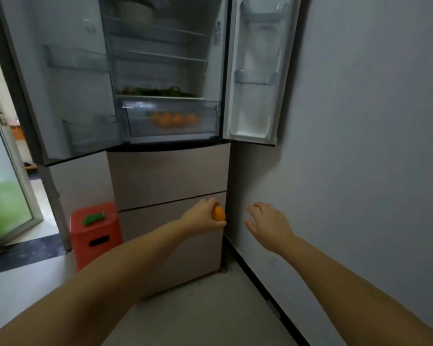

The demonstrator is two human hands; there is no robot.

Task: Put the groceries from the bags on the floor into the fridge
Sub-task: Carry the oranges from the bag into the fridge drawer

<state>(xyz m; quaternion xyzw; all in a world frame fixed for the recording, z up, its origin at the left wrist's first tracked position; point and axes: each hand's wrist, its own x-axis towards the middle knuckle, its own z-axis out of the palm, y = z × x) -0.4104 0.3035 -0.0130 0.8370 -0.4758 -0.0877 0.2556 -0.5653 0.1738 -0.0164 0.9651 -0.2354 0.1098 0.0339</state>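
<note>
Fridge (168, 176) doors open, several oranges (175, 119) already in crisper drawer (135, 121); left hand (200, 218) grips one more orange (218, 213), right hand (268, 224) open, empty; bags unseen.

A red stool (95, 236) at 9 o'clock carries a green object (93, 218); a glass door (3, 186) stands beyond at far left, grey wall (375, 146) at 3 o'clock.
</note>
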